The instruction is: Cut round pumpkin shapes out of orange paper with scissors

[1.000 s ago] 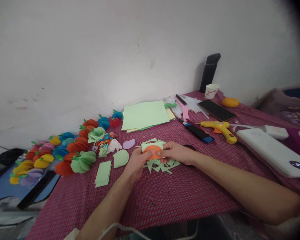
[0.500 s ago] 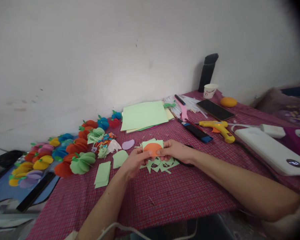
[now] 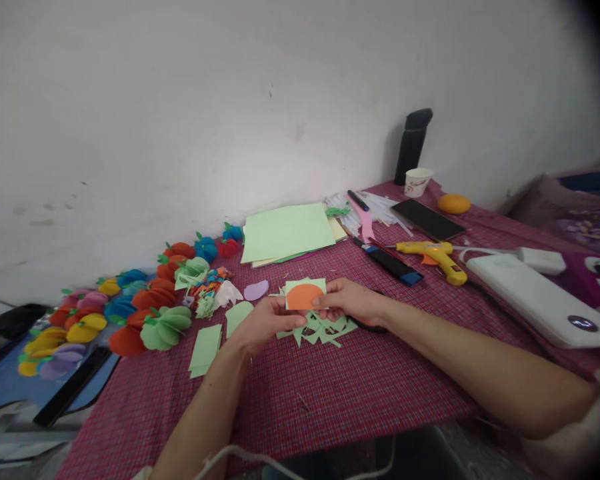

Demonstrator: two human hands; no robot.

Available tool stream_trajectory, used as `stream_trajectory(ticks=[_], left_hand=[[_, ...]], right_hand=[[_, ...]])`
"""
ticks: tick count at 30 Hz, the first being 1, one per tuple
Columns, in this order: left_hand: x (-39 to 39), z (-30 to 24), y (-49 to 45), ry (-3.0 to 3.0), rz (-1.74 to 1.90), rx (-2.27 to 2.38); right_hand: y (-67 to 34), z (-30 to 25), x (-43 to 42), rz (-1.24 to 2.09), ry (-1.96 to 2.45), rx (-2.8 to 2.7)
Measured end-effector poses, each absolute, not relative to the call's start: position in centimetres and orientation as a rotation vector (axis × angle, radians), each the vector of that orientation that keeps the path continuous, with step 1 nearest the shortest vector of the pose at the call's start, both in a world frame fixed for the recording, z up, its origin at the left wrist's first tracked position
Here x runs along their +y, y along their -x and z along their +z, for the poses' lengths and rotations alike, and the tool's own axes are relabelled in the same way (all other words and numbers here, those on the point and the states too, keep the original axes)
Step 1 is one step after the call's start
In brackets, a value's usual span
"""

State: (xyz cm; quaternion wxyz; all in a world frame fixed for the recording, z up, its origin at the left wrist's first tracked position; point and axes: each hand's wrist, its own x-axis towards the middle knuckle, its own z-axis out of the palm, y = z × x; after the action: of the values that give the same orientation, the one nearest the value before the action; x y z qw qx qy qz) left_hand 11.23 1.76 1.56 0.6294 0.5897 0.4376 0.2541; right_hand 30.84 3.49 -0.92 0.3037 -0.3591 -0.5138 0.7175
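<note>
My right hand (image 3: 347, 299) pinches a light green paper rectangle (image 3: 321, 284) with an orange rounded paper piece (image 3: 303, 297) lying on its face. The right thumb presses on their right side. At the card's left edge is my left hand (image 3: 270, 325), its fingers partly hidden behind the paper and its thumb stretched out below, off the orange piece. Beneath both hands lies a heap of green paper scraps (image 3: 325, 330). Left of them are a cut green piece (image 3: 237, 317), a stack of green rectangles (image 3: 206, 350) and a lilac piece (image 3: 256, 290).
Colourful paper pumpkins (image 3: 155, 293) crowd the table's left side. Green sheets (image 3: 290, 233) lie by the wall. On the right are a yellow glue gun (image 3: 437, 257), a box cutter (image 3: 393, 263), a phone (image 3: 429, 220), a white power bank (image 3: 540, 300), a paper cup (image 3: 418, 182) and a black bottle (image 3: 413, 147).
My left thumb has come off the orange piece and moved down below the card. My right hand keeps its pinch on the papers.
</note>
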Motion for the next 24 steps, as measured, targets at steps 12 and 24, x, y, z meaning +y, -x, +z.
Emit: stream_trajectory(ticks=[12, 24], left_hand=[[1.71, 1.45, -11.23, -1.363, 0.633, 1.089], [1.59, 1.38, -11.46, -1.363, 0.645, 1.079]], right_hand=[[-30.81, -0.76, 3.31, 1.947, 0.968, -1.309], [-31.06, -0.87, 3.35, 1.934, 0.940, -1.436]])
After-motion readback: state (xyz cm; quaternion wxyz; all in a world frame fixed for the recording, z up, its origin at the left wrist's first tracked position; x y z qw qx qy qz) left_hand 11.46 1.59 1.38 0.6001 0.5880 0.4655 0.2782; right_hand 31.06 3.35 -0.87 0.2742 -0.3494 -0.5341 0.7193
